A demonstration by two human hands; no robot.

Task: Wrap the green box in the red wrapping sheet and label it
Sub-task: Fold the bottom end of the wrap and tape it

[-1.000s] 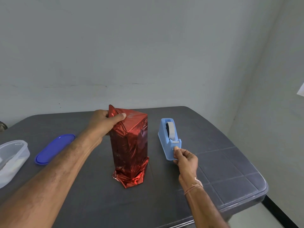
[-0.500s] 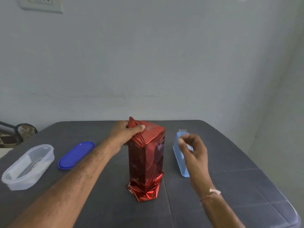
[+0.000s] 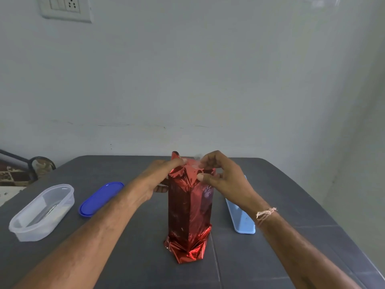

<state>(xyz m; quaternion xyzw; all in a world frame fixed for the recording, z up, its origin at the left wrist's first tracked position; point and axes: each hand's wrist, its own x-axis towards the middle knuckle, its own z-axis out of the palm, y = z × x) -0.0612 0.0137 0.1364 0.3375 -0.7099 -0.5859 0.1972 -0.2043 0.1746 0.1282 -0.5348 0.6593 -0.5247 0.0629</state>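
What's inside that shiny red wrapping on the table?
Its contents are hidden: the red wrapping sheet covers a tall, boxy shape completely. Left hand and right hand pinch its folded top.

Plain pale wall [image 3: 187, 80] behind, with a thin crack line [image 3: 129, 125] running across low down. White switch plate [image 3: 65, 8] with socket at top left. Second wall [image 3: 364, 122] on right, meeting the first in a corner. Dark grey surface [image 3: 291, 205], rounded far corners, moulded seams. Past its left edge a dark curved frame [image 3: 31, 163] and a brown-and-white patterned patch [image 3: 12, 176], fabric or floor unclear. Soft, even light.
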